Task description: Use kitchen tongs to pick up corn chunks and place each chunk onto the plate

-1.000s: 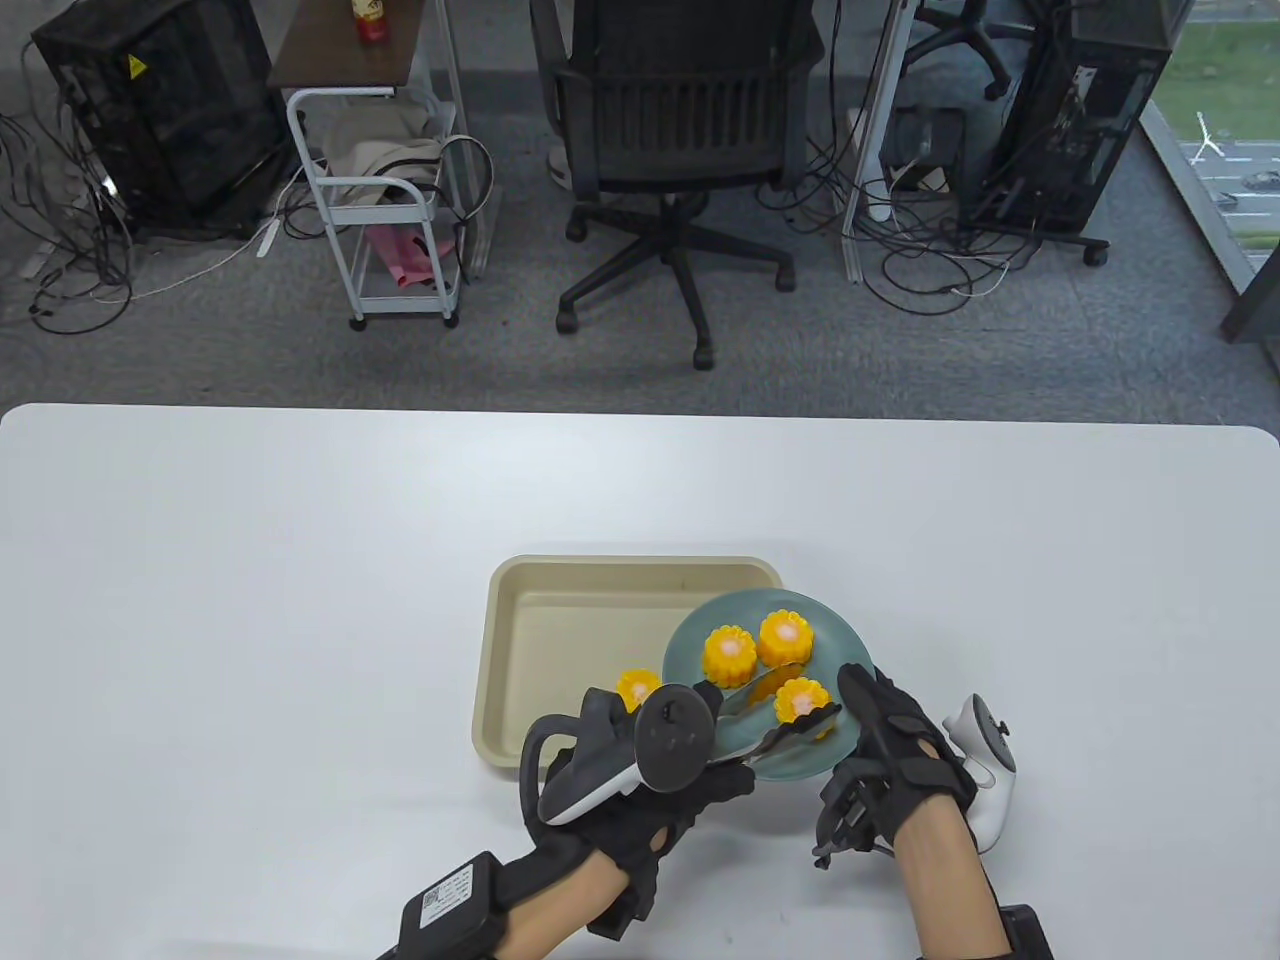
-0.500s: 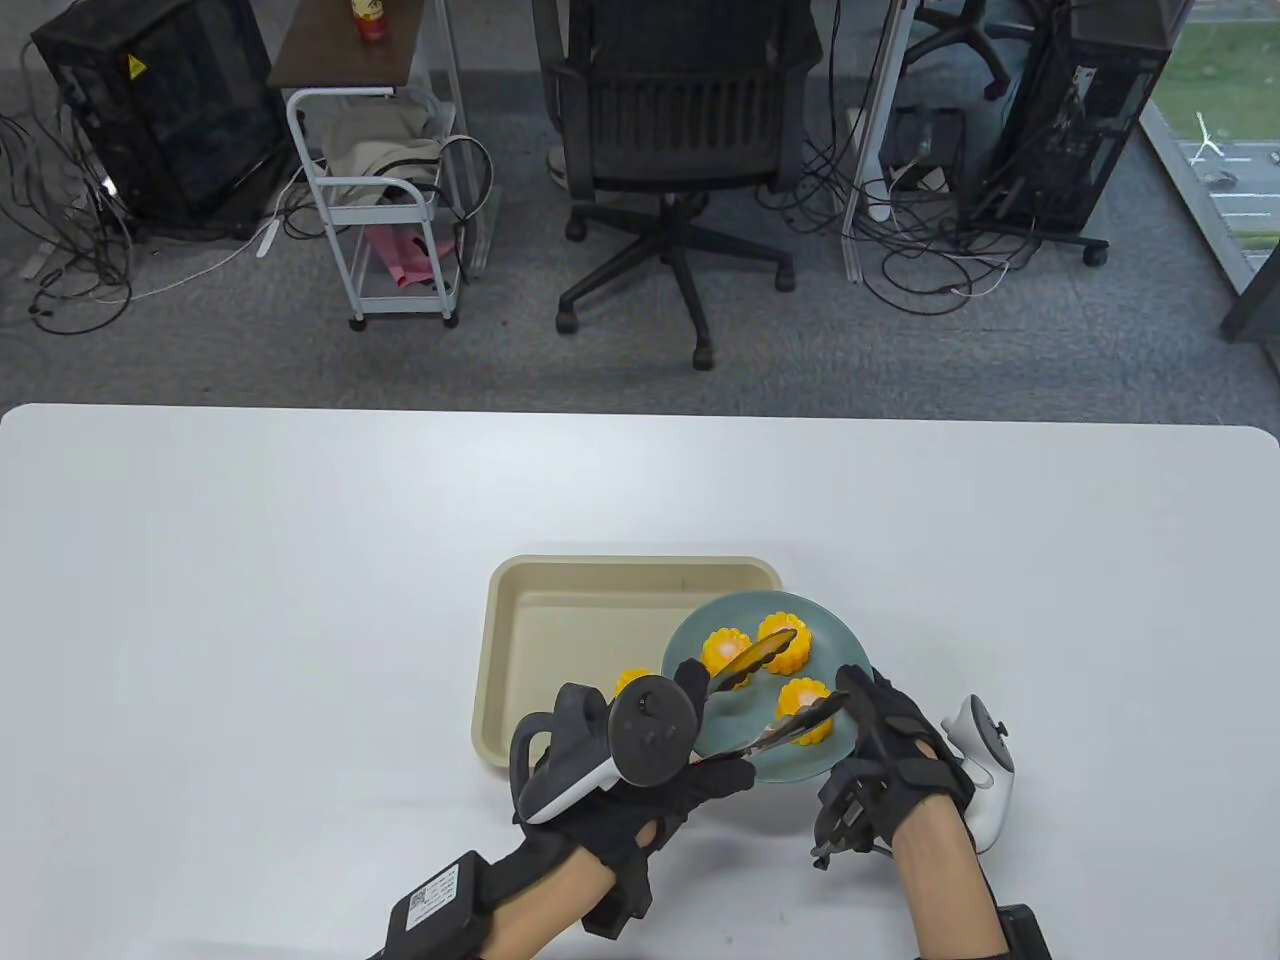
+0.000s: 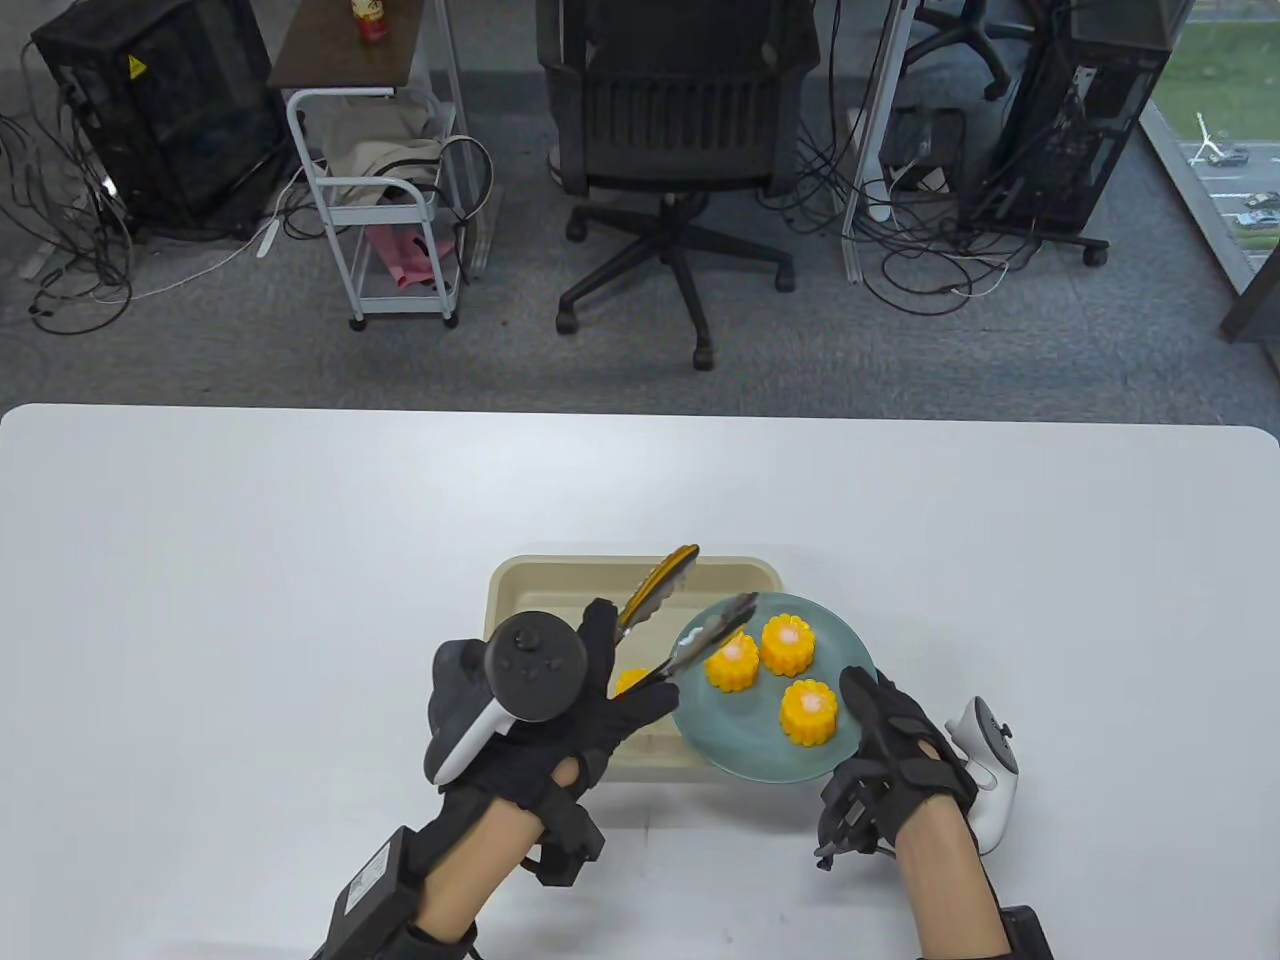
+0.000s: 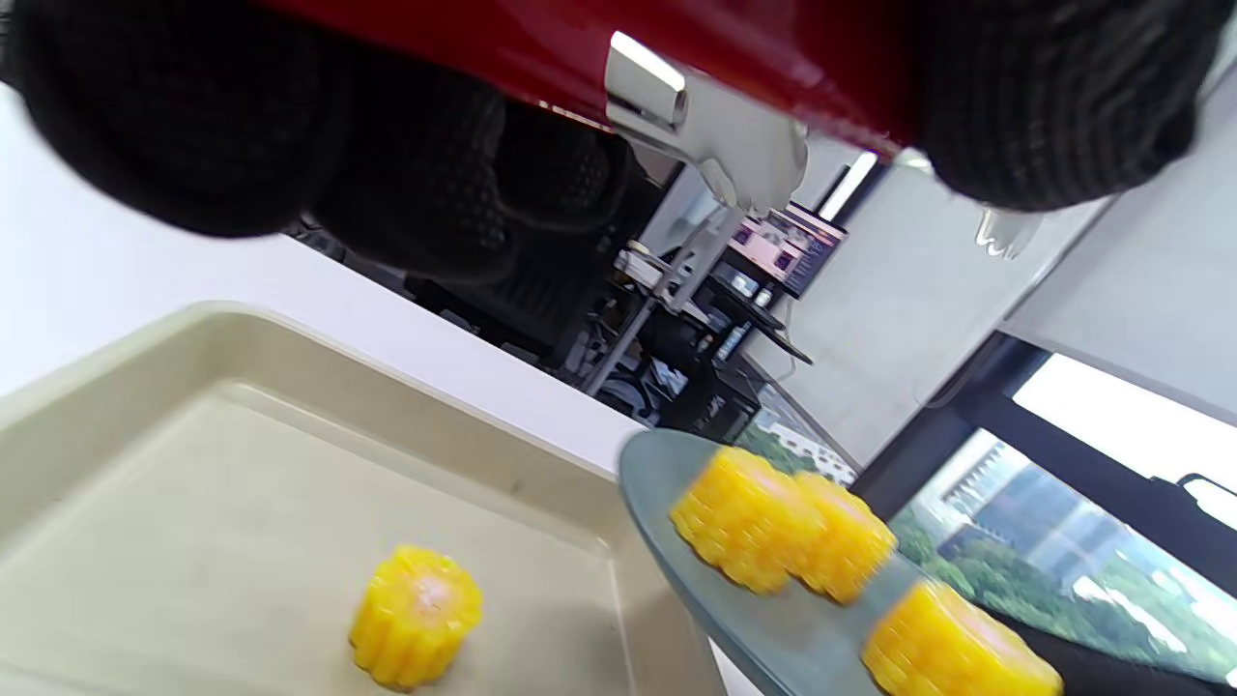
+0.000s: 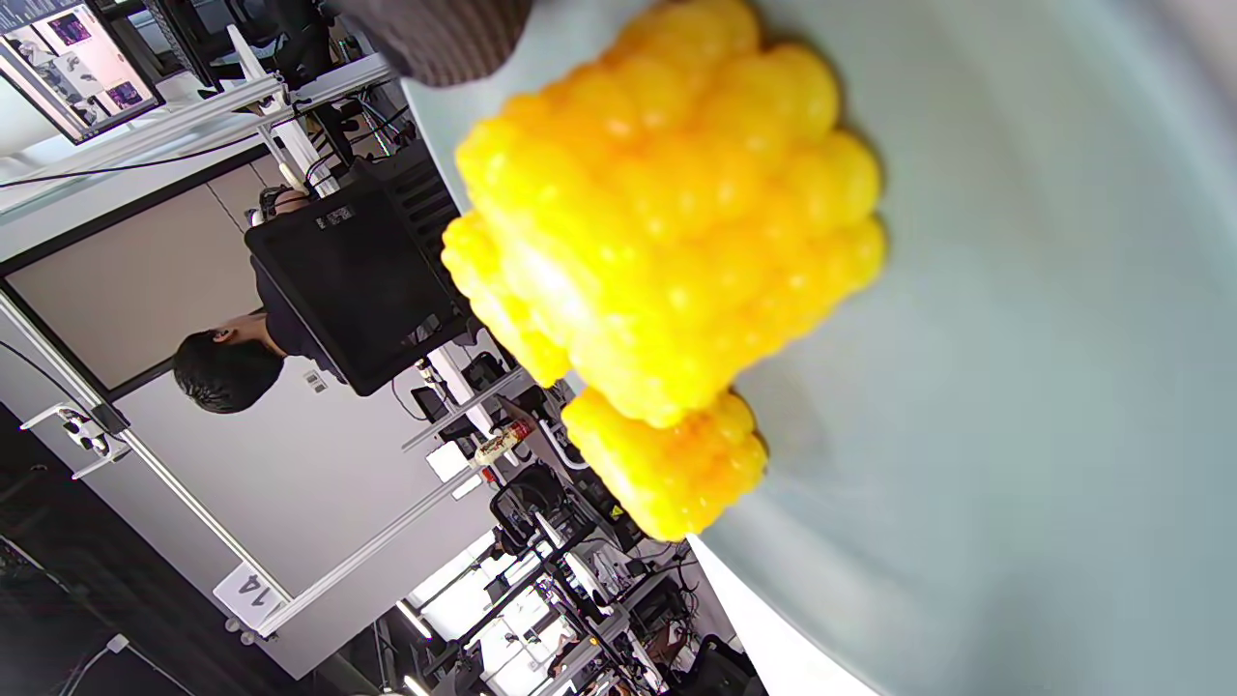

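Observation:
My left hand [image 3: 612,684] grips the red-handled kitchen tongs [image 3: 655,598]; their two arms stand spread apart and hold nothing, the tips over the tray's far side and the plate's left rim. Three yellow corn chunks [image 3: 808,711] stand on the teal plate [image 3: 740,748], which overlaps the right end of the beige tray [image 3: 520,600]. My right hand [image 3: 868,712] holds the plate by its right rim. One more corn chunk [image 4: 416,615] stands in the tray, half hidden behind my left hand in the table view. The right wrist view shows two chunks [image 5: 667,213] close up on the plate [image 5: 966,387].
The white table [image 3: 250,560] stretches wide to the left, right and far side of the tray. An office chair [image 3: 680,140] and a small cart [image 3: 390,200] stand on the floor beyond the far edge. A person [image 5: 227,372] shows in the right wrist view's background.
The tongs let go of the front chunk on the plate and spread. My left hand then drew them left and away, off the plate toward the tray. The right hand stayed put.

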A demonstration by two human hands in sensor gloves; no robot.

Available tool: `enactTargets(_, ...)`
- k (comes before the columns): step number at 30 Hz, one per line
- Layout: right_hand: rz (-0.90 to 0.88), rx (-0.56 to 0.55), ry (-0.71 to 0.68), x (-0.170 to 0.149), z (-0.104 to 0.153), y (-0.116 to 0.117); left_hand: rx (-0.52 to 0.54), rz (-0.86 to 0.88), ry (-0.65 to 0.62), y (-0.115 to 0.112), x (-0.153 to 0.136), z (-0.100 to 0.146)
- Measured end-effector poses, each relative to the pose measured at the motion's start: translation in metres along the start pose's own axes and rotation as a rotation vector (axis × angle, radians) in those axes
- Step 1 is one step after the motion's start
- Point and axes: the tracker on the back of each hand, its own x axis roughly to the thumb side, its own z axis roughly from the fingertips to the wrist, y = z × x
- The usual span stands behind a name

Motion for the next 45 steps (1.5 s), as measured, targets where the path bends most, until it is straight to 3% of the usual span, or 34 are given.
enactTargets(6,-0.010,0.005,-0.007,0.004,-0.001,0.000,0.028,0.058,0.142,0.008,-0.050,-0.007)
enactTargets(12,-0.015,0.016,-0.015,0.005,0.000,0.000,0.022,0.075,0.250,-0.003,-0.095,-0.010)
enactTargets(21,-0.025,0.019,-0.022,0.005,0.003,-0.004,-0.051,0.094,0.300,-0.017,-0.124,-0.014)
enactTargets(33,-0.034,0.023,-0.026,0.007,0.004,-0.005,-0.174,-0.022,0.311,-0.047,-0.119,-0.017)
enactTargets(45,-0.010,0.019,-0.029,0.006,0.003,-0.005,-0.228,-0.271,0.259,-0.084,-0.081,-0.029)
